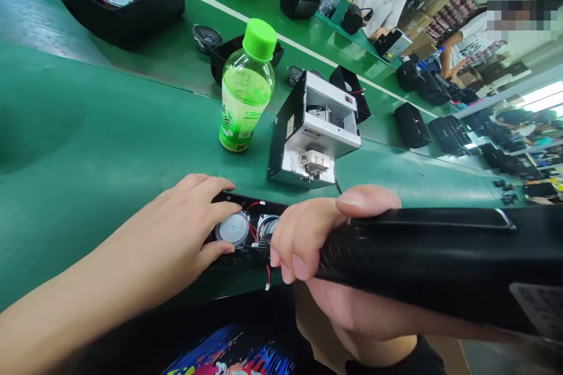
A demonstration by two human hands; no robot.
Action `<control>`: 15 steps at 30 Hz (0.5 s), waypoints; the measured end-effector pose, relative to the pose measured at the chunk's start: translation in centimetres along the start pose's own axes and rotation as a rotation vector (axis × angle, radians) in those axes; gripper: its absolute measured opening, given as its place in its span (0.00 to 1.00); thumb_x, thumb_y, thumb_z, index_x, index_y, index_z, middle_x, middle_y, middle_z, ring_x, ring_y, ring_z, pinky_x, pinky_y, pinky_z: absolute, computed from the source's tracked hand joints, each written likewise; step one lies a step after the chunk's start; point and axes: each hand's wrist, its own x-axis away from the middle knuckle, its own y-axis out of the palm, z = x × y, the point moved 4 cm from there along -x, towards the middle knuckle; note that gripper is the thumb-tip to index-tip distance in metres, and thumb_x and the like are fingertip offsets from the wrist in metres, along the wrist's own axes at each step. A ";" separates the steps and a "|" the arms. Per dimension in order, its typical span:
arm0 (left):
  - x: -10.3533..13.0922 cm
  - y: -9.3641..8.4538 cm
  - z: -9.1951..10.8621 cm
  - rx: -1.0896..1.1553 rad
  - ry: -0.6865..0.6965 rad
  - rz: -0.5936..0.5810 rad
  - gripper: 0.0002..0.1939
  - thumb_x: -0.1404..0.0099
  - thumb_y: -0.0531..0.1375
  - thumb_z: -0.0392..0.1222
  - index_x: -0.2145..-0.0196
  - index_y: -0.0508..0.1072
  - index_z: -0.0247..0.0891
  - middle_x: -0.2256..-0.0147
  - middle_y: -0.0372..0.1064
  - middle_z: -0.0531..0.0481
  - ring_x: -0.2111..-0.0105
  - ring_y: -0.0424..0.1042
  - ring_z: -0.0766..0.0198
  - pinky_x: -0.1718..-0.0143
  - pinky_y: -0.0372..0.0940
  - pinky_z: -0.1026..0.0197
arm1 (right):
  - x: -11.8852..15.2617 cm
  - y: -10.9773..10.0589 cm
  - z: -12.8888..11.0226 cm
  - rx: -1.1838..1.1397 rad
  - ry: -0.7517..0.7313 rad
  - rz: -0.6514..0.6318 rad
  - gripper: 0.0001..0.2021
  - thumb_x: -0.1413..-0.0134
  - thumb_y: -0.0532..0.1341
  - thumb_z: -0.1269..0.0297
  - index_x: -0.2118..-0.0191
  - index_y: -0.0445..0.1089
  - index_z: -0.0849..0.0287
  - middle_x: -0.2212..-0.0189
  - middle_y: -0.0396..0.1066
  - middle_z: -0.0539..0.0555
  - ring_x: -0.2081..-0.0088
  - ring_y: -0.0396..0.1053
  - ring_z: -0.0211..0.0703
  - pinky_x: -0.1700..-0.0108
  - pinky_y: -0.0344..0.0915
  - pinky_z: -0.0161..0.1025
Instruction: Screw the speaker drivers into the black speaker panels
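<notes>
Head view, left fingers: my left hand [187,225] spans the low black case [277,207], fingers bent over the far rim and a round driver [232,230], thumb at the near edge; light grip across the case.
Right fingers: my right hand [308,234] is curled around the narrow end of a black tool [422,246], thumb along the top; its working tip cannot be made out.
Case location: on the green bench [167,123], directly before me, partly hidden by both hands.
Case handling (judged): stiff, fairly light shell; grasp by the outer walls. Driver cones and thin red wires [250,224] are fragile; keep fingertips off them.
Tool handling (judged): rigid, smooth, moderately heavy; grasp around the barrel.
Case contents: two drivers, red wires and a white plug [263,203]; a second plug [267,287] hangs beyond the near edge.
Bottle contents: liquid in the green-capped bottle [246,94], upright beyond the case.
Adjacent unit: silver-and-black machine [316,135], right of the bottle.
Upper-left container: open black shell [145,20], holding two drivers and red wires.
</notes>
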 end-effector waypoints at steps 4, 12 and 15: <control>0.0 0.0 0.2 0.004 -0.004 -0.016 0.18 0.28 0.77 0.51 0.42 0.92 0.55 0.31 0.83 0.43 0.33 0.80 0.32 0.30 0.82 0.25 | 2.4 0.0 1.1 -0.076 -0.067 0.015 0.28 0.31 0.76 0.25 0.40 0.82 0.36 0.72 0.78 0.45 0.74 0.78 0.50 0.67 0.85 0.52; -0.1 0.0 0.3 0.009 -0.004 -0.013 0.14 0.29 0.78 0.49 0.47 0.92 0.56 0.32 0.83 0.46 0.33 0.79 0.33 0.33 0.82 0.26 | 2.2 0.4 1.5 -0.094 -0.132 -0.036 0.26 0.15 0.63 0.29 0.36 0.87 0.41 0.71 0.80 0.48 0.72 0.78 0.48 0.66 0.83 0.49; -0.1 -0.1 0.4 0.009 0.005 -0.005 0.14 0.29 0.78 0.49 0.47 0.92 0.55 0.32 0.83 0.45 0.34 0.80 0.33 0.35 0.83 0.27 | 2.3 0.7 1.5 -0.074 -0.151 -0.039 0.26 0.14 0.63 0.32 0.35 0.88 0.42 0.71 0.79 0.48 0.72 0.78 0.49 0.66 0.84 0.50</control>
